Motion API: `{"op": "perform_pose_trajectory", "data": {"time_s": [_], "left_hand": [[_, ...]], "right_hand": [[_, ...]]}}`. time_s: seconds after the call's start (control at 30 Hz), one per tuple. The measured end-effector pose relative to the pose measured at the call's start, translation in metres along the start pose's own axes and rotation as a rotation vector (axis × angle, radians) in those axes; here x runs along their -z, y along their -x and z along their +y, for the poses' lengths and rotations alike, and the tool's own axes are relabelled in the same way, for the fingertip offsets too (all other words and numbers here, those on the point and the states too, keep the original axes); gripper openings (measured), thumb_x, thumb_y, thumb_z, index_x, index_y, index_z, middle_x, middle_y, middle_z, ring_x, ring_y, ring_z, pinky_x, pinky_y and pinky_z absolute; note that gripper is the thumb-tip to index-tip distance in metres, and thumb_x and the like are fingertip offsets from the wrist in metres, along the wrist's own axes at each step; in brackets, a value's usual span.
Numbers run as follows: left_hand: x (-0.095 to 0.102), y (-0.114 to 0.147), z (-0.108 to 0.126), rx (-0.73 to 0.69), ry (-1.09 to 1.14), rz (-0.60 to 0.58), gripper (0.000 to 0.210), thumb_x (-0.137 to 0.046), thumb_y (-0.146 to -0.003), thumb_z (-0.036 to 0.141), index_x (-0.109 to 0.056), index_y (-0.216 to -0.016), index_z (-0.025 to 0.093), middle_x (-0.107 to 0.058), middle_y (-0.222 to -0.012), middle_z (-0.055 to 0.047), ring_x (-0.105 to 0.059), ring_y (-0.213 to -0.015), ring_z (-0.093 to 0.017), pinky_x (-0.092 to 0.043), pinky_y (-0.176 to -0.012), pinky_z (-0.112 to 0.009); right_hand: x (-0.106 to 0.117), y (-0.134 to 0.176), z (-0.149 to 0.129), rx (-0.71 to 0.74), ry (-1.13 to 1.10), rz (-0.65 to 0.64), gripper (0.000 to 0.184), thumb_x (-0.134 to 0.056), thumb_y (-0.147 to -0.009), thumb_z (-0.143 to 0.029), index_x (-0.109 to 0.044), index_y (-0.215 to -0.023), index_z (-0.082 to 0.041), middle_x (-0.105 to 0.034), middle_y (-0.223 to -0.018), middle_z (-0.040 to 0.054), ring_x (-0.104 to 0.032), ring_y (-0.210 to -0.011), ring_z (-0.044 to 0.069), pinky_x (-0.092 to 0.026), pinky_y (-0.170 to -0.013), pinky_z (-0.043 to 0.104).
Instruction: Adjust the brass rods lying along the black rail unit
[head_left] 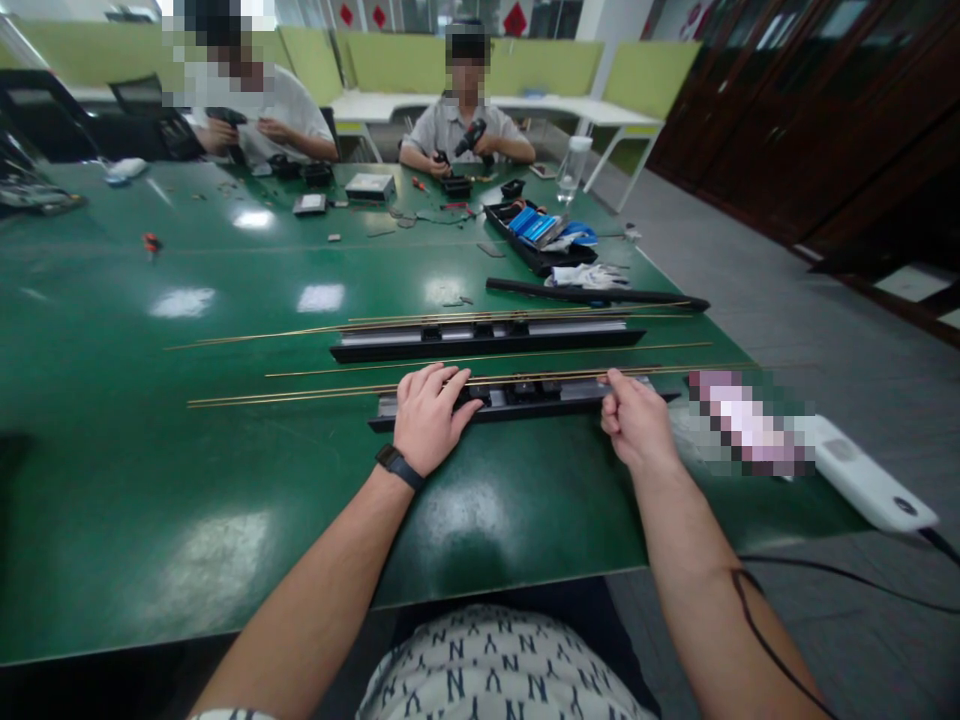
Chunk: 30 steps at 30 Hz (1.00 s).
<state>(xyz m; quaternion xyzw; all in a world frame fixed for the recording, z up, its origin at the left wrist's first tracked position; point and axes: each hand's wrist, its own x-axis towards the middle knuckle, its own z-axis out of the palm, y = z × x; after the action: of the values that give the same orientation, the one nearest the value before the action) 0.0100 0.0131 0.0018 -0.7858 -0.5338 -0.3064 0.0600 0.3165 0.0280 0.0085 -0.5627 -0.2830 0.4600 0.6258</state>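
Note:
In the head view my left hand [431, 415] lies over the left part of the nearer black and silver rail [577, 393], its fingers spread across thin brass rods [300, 398]. Its thumb is apart from the fingers, beside a small black block [475, 394] on the rail. Toward the rail's right end, my right hand [634, 415] is closed, thumb and index finger pinched at the brass rods; the exact grip is partly hidden. Behind them lies a single brass rod [337, 370], and beyond it a second rail [480, 345] with more rods along its top.
Right of my right hand are a blurred-out phone-like item [746, 425] and a white power strip [862, 475]. A long black tube [592, 292], gloves [589, 276] and a black tray [536, 245] lie farther back. Across the green table [225, 490], two people hold power drills.

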Motion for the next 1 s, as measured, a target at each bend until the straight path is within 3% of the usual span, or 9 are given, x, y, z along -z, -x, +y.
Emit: {"op": "perform_pose_trajectory", "data": {"time_s": [1.0], "left_hand": [[0.0003,-0.0002,0.0007,0.021,0.027,-0.013,0.043,-0.059,-0.1,0.049,-0.066,-0.136,0.026,-0.069,-0.135,-0.011,-0.056,-0.134,-0.031,-0.035,-0.115,-0.051]], "right_hand": [[0.0027,-0.0013,0.0025,0.021,0.024,-0.006,0.036,-0.085,-0.078,-0.048,-0.07,-0.087,-0.016,-0.05,-0.045,-0.0066,-0.034,-0.029,0.005,-0.023,-0.028,0.015]]}}
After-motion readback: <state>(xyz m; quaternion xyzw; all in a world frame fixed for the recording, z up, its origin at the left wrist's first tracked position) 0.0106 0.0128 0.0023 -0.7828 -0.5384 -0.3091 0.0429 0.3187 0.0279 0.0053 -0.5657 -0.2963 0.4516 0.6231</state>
